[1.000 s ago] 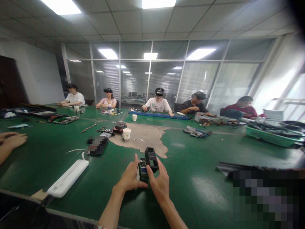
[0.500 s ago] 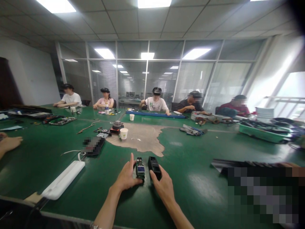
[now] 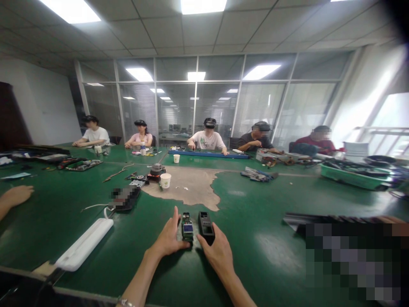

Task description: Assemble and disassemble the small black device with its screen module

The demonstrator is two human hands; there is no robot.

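Observation:
My left hand [image 3: 166, 239] is closed around the left side of a small circuit board with a display [image 3: 188, 228]; its thumb lies at the near end and the index finger points up and away. My right hand [image 3: 221, 251] grips a black plastic casing [image 3: 206, 226], with the thumb on its near left edge. The casing has openings in its upper face and tilts slightly. Board and casing are side by side, a narrow gap between them, just over the green table [image 3: 236, 264]. Fingers beneath both things are hidden.
Left of my hands lies a white power strip [image 3: 85, 245]. A paper cup [image 3: 165, 181] stands ahead on a bare brown patch [image 3: 198, 183]. Gloves [image 3: 258, 174] and a green basket [image 3: 353, 178] sit to the right. Another person's hand [image 3: 17, 197] rests at far left; several people sit opposite.
My right hand has turned the casing slightly, so its upper face shows more. The board has barely moved. Across the table, a person has lowered a raised hand to the blue bar.

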